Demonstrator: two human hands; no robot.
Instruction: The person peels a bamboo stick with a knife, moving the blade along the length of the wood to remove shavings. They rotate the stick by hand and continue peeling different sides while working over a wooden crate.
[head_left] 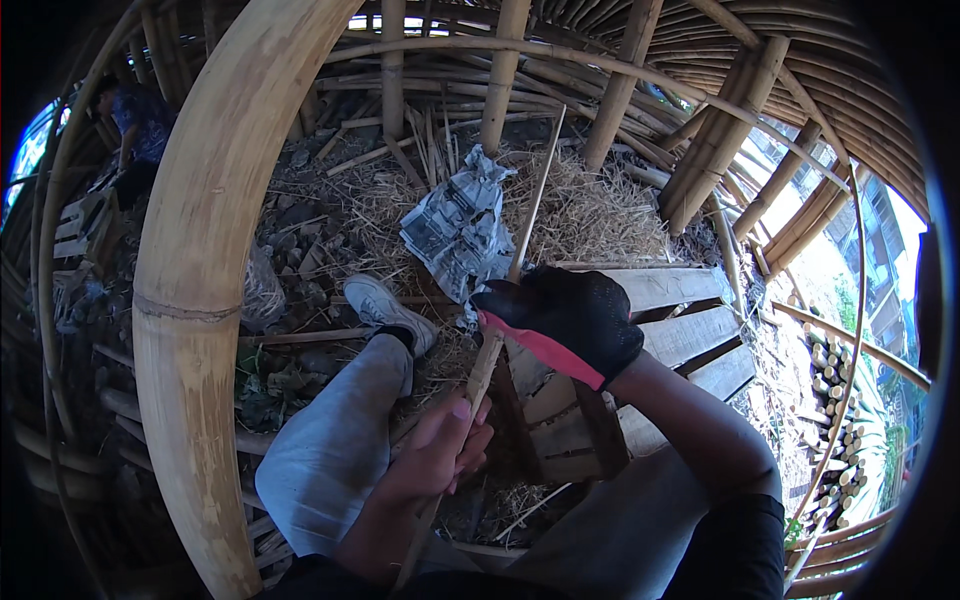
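A long, narrow bamboo strip (pixel 541 185) runs up and away from my lap, tilted slightly to the right. My bare left hand (pixel 435 455) is closed around its lower part, thumb lying along the strip. Farther up, my right hand (pixel 570 325), in a black glove with a pink edge, is closed over the same strip. The glove hides the part of the strip under it, and whether it also covers a tool cannot be seen. Between the two hands the strip's surface looks rough and pale.
A thick bamboo pole (pixel 190 250) rises close on my left. Crumpled newspaper (pixel 460 220) lies on straw-like shavings (pixel 580 215) ahead. A slatted wooden platform (pixel 680 335) is at right, beyond it stacked cut bamboo (pixel 840 420). Another person (pixel 140 120) sits at far left.
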